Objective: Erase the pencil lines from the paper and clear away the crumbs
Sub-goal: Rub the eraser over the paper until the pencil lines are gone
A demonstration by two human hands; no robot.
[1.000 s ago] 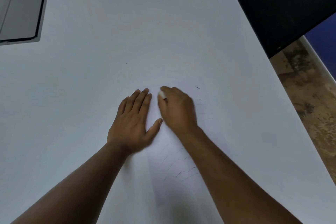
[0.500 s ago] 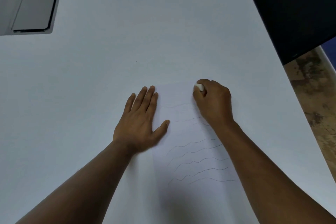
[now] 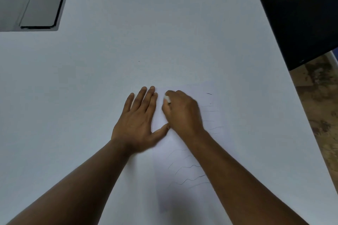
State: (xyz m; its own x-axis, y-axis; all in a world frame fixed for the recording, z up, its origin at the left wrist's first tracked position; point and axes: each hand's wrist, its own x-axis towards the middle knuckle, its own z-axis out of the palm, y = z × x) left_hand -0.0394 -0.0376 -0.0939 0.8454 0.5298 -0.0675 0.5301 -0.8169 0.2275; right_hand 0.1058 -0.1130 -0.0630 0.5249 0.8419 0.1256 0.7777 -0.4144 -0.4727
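Paper: white sheet on the white table, wavy pencil lines remaining on its near part.
Eraser: white, pinched in the clenched fingers of the right hand, at the paper's far left.
Left hand: flat, fingers spread, gripping nothing, pinning the paper's left edge.
Step, judged: erasing far lines; near lines next, then crumbs.
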